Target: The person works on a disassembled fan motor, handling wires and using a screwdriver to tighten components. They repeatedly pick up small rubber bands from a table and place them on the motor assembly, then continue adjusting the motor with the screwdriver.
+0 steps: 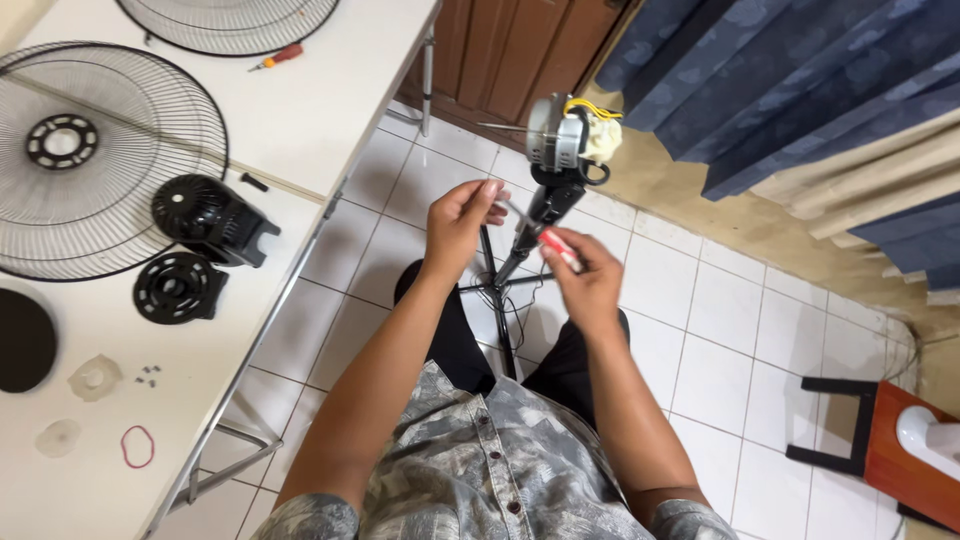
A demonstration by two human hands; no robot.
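Looking down past a grey patterned shirt (pixel 480 460), we see both hands raised in front of a stripped fan motor (pixel 560 135) on its black stand neck (pixel 545 205).

- Right hand (pixel 590 285): fingers wrapped around a red-handled screwdriver (pixel 560 250). Its metal shaft runs up and left towards the left hand's fingertips.
- Left hand (pixel 458 222): fingers curled in narrow, pinched near the screwdriver tip, just beside the neck. We cannot tell whether they grip a small part; the spot is too small to read.
- Motor: silvery casing, yellow wires and a pale block at its rear, a thin shaft pointing left. It sits above both hands, over the tiled floor (pixel 690 370), with the stand pole (pixel 497 310) dropping between the knees.

Around us:
- White table (pixel 300 110) on the left, carrying a large wire fan guard (pixel 100 160) and a second guard (pixel 230 20) at the far edge.
- Black motor housing (pixel 210 218) and a black round plate (pixel 178 287) just beside the big guard.
- Another small red-handled screwdriver (pixel 280 57) near the far guard.
- Red rubber band (pixel 138 447), a few small screws (pixel 149 374) and a clear plastic cap (pixel 96 378) near the table's near end.
- Blue curtain (pixel 800 80) upper right; a red stool (pixel 900 450) lower right.
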